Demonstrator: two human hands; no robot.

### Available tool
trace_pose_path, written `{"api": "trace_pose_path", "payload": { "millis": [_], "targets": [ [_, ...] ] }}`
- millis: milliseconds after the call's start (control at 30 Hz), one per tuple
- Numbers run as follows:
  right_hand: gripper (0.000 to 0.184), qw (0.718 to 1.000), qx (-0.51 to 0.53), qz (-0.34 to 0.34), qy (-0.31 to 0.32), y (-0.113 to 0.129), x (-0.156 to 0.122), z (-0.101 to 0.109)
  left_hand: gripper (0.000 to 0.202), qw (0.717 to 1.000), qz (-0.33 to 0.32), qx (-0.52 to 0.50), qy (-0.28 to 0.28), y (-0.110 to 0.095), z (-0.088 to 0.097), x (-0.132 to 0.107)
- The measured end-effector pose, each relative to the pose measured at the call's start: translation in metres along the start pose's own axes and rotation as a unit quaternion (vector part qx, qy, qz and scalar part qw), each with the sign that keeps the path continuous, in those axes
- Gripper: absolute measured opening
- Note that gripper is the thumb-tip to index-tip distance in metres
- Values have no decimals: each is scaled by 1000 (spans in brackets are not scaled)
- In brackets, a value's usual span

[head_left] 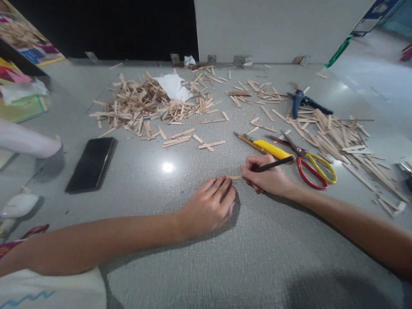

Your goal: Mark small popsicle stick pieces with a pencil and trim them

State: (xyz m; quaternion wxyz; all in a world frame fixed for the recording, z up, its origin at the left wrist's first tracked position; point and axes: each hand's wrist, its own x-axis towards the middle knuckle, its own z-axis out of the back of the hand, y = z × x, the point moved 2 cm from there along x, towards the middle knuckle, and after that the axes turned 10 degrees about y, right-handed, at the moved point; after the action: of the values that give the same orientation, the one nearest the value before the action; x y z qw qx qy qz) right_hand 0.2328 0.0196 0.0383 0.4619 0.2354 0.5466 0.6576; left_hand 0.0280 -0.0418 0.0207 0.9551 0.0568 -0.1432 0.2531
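Note:
My left hand lies palm down on the grey table, its fingers pressed together over a small wooden stick whose end pokes out on the right. My right hand is closed round a dark pencil, with its tip at that stick. Just behind the right hand lie a yellow utility knife and scissors with red and yellow handles.
Heaps of wooden sticks are spread across the back left and along the right. A black phone lies at the left. Blue-handled pliers rest at the back right. A white paper scrap sits among the sticks. A grey wall closes the far edge.

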Motion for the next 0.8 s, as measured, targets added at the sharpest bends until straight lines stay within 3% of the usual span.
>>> {"api": "trace_pose_path", "payload": {
  "millis": [367,800],
  "targets": [
    [45,1000,-10,4,-3,0,0,0,32,1000,0,-18,19,1,-1,-2],
    [45,1000,-25,5,8,2,0,1,33,1000,0,11,-7,0,3,1]
  ]
}}
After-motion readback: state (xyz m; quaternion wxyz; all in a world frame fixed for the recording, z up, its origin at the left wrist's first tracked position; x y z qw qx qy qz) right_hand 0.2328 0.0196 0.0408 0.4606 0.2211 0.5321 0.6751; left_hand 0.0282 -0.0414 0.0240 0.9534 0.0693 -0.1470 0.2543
